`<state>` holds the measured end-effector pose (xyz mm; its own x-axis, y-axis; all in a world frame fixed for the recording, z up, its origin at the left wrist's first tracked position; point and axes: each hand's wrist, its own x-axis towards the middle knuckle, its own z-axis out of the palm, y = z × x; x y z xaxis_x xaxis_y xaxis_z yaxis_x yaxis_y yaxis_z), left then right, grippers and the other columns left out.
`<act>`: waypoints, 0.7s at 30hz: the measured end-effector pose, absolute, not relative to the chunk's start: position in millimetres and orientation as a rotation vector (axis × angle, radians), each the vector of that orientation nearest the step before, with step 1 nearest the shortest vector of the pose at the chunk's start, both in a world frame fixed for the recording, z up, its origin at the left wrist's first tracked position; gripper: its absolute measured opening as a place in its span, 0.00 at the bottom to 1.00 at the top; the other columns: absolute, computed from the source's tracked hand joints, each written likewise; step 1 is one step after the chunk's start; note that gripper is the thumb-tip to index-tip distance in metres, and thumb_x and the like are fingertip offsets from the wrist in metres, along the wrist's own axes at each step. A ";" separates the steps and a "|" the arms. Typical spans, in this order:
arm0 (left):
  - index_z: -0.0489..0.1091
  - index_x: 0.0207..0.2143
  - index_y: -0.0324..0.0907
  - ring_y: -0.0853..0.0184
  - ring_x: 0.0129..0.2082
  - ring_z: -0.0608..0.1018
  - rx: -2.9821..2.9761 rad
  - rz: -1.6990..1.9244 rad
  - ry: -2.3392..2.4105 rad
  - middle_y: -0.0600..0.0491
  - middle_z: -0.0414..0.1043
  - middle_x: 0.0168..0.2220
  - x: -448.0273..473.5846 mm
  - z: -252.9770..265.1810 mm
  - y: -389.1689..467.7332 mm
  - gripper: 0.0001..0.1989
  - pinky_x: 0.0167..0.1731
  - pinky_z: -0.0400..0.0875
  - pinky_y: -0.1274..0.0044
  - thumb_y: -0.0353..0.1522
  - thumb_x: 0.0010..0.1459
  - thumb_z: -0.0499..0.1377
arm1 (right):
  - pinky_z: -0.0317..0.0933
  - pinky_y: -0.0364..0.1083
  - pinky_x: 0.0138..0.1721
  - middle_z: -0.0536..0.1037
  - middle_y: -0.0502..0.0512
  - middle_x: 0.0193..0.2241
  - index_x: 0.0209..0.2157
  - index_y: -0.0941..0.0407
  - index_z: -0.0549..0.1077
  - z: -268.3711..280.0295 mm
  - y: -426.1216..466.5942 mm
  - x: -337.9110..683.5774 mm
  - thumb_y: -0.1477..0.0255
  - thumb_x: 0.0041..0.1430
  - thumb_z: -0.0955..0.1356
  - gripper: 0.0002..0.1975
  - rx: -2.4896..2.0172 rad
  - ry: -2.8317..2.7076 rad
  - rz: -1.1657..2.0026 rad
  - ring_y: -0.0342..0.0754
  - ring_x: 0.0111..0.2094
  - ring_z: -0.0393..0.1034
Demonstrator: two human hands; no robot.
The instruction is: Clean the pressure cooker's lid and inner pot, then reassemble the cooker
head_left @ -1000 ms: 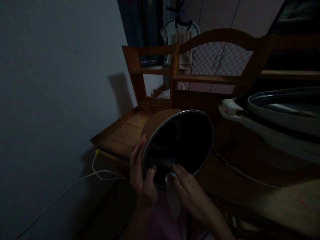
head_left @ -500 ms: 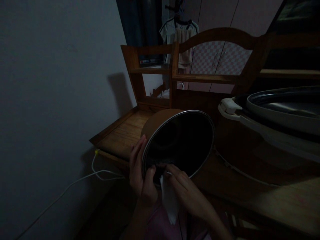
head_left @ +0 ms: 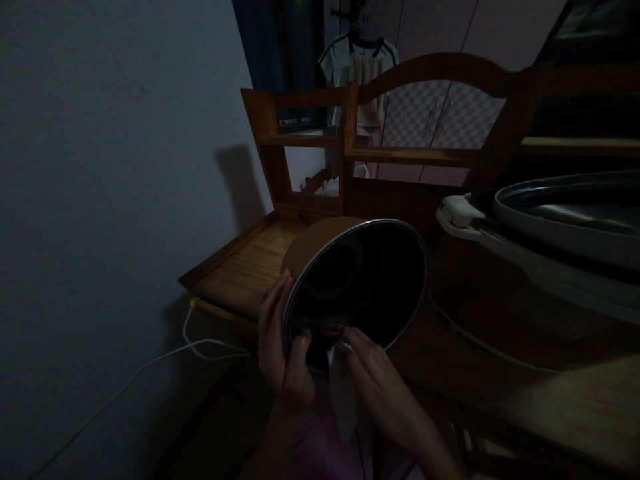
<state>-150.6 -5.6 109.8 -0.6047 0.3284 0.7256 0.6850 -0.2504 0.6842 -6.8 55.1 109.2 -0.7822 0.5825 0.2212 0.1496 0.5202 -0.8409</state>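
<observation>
A round inner pot (head_left: 320,240), tan outside and dark inside, is tilted with its mouth facing me. My left hand (head_left: 281,350) grips its left rim, the thumb over the edge and the fingers along the outer wall. At the lower rim, my right hand (head_left: 373,377) is closed on a white cloth (head_left: 343,400), a thin piece that could be tissue. Part of the cloth hangs down outside the rim. The right fingertips reach just inside the pot, and dim light hides their exact contact.
A wooden desk (head_left: 245,267) with a shelf rack (head_left: 345,143) stands ahead. To the right is a large cooker (head_left: 500,287) with a white handle and a raised round rim. A white cord (head_left: 130,373) runs along the wall at left.
My right hand has slid slightly to the right along the lower rim, and the cloth has moved with it. The pot and my left hand stay almost in place.
</observation>
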 end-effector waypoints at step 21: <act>0.64 0.65 0.52 0.53 0.66 0.64 -1.285 -1.961 -1.711 0.53 0.63 0.66 -149.4 115.5 -5.8 0.31 0.67 0.55 0.59 0.27 0.59 0.53 | 0.59 0.50 0.60 0.72 0.56 0.59 0.61 0.51 0.68 101.2 82.6 29.4 0.62 0.76 0.56 0.21 -0.781 -2.194 1.118 0.51 0.60 0.65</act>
